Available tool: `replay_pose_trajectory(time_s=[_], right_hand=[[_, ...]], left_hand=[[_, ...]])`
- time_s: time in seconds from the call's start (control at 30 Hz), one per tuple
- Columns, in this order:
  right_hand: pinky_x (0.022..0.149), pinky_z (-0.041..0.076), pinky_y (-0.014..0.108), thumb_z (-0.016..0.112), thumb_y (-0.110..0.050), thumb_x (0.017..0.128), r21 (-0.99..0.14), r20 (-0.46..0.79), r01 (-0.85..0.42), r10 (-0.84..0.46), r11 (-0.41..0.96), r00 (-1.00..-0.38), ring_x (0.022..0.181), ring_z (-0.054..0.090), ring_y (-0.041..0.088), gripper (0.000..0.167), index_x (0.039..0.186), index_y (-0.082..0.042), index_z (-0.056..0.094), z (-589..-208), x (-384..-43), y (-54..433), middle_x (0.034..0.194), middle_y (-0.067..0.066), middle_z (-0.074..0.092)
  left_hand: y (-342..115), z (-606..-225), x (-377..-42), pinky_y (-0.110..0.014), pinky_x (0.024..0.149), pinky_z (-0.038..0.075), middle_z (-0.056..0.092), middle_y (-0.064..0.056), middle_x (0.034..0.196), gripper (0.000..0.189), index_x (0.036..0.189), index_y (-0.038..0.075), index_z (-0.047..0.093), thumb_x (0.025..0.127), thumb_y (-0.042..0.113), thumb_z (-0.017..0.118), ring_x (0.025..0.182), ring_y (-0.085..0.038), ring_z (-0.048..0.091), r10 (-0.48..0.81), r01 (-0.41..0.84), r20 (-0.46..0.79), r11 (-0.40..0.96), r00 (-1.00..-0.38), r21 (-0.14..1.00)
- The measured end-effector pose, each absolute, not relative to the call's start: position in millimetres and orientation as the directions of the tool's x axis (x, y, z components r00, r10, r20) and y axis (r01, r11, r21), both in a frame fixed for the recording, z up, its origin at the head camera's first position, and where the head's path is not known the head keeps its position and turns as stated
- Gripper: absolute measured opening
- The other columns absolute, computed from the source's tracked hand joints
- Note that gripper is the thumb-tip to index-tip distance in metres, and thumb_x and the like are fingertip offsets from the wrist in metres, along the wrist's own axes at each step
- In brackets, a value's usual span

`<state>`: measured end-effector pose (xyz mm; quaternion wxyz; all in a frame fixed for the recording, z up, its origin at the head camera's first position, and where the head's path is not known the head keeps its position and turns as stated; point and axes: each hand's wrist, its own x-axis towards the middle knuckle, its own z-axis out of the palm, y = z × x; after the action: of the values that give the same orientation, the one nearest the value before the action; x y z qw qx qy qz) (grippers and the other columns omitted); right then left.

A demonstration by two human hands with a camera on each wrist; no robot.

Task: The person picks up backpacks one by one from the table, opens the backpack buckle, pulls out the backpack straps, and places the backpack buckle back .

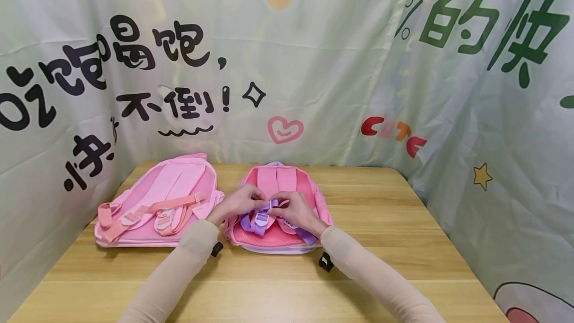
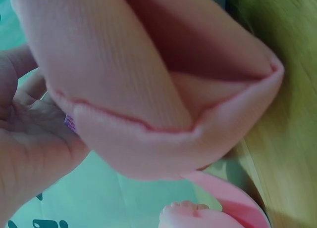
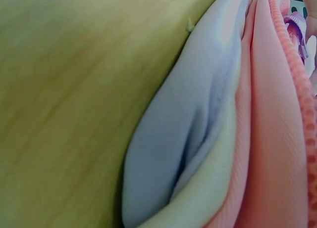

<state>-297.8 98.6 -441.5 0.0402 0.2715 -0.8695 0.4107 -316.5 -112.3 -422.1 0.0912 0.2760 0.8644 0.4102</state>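
Note:
A pink backpack (image 1: 287, 176) lies on the table with its padded back panel and shoulder straps facing up. Over its lower half, my left hand (image 1: 242, 200) and right hand (image 1: 296, 209) meet and pinch a purple webbing strap (image 1: 273, 204). Just below hangs a pale plastic buckle (image 1: 262, 219), threaded on the same purple webbing. In the left wrist view, a gaping pink side pocket (image 2: 99, 65) partly covers my left hand (image 2: 34, 119). The right wrist view mostly shows the bag's lavender side (image 3: 163, 139), with the purple strap (image 3: 296, 27) at the upper right edge.
A second, lighter pink backpack (image 1: 157, 183) with coral straps (image 1: 175, 206) lies to the left, close beside the first. Both bags rest on a wooden table (image 1: 381, 243). Printed cloth curtains (image 1: 332, 79) enclose its back and sides.

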Motion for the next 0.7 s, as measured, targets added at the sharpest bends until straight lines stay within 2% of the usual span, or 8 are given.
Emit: replay_pose_trajectory(time_s=[0.4, 0.7], right_hand=[[0.077, 0.054, 0.021, 0.077, -0.026, 0.086, -0.676, 0.281, -0.515, -0.462, 0.528, -0.841, 0.087, 0.068, 0.011, 0.023, 0.108, -0.02, 0.075, -441.3, -297.8, 100.1, 0.094, -0.006, 0.074], [0.079, 0.054, 0.023, 0.074, -0.025, 0.088, -0.665, 0.29, -0.535, -0.48, 0.52, -0.828, 0.088, 0.066, 0.006, 0.02, 0.107, -0.02, 0.074, -438.9, -299.5, 100.7, 0.095, -0.006, 0.072]], left_hand=[[-111.3, -424.5, -316.6, -0.025, 0.063, 0.046, 0.072, -0.002, 0.08, 0.012, 0.092, 0.005, 0.076, 0.091, 0.013, 0.066, 0.067, -0.008, 0.056, 0.538, 0.38, 0.058, 0.511, -0.841, 0.771], [-115.1, -420.5, -315.5, -0.025, 0.067, 0.048, 0.072, -0.004, 0.082, 0.012, 0.093, 0.005, 0.076, 0.092, 0.013, 0.067, 0.071, -0.009, 0.058, 0.542, 0.368, 0.048, 0.5, -0.839, 0.784]])
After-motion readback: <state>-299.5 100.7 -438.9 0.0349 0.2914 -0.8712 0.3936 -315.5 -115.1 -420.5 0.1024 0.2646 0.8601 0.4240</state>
